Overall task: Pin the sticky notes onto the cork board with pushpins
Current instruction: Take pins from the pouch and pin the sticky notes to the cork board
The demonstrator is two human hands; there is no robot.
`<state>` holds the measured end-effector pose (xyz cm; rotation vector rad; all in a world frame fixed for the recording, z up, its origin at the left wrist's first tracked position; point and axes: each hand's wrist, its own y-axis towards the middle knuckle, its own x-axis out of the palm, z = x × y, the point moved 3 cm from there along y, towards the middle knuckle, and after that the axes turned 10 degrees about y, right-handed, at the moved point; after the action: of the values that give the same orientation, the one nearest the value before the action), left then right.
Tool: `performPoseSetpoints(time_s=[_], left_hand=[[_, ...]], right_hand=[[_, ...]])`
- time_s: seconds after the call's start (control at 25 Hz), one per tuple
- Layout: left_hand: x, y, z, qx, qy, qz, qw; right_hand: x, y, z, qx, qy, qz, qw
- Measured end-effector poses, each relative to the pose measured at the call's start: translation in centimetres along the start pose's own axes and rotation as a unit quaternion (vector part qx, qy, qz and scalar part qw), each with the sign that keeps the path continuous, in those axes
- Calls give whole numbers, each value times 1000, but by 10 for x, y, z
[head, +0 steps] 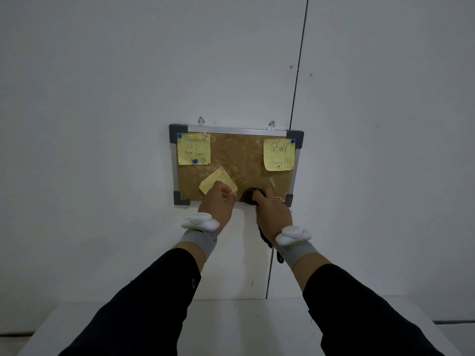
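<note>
A cork board with a metal frame hangs on the white wall. A yellow sticky note is pinned at its upper left with blue pushpins, one at its lower edge. Another yellow note reading "Stay Strong" hangs at the upper right under a blue pushpin. My left hand pinches a third yellow note, tilted against the board's lower left. My right hand grips a round black object at the board's lower edge; a black strap hangs from it.
Two clear hooks hold the board's top edge. A vertical seam runs down the wall to the right of the board. A white table surface lies below my arms. Both wrists wear white trackers on grey bands.
</note>
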<state>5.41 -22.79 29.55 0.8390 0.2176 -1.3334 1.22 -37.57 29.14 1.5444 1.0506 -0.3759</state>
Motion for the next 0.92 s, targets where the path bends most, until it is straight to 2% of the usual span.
performPoseSetpoints(time_s=[0.16,0.28,0.44,0.76,0.92], left_hand=[[-1,2,-8,-18,18,-8,1000],[-2,3,-12,-33,22,-2,999],[-1,2,-16,-46,29,0,999],[-4,2,-16,-41,49,-6,998],[-4,0,-14,-48,44,-12,998]], right_hand=[[-20,13,-18,-45,87,98,990],[-31,42,-38,-62,77,128,987],[-22,58,-43,-50,42,104,992],[7,27,-21,-36,20,75,996],[14,16,-15,-31,10,36,999]])
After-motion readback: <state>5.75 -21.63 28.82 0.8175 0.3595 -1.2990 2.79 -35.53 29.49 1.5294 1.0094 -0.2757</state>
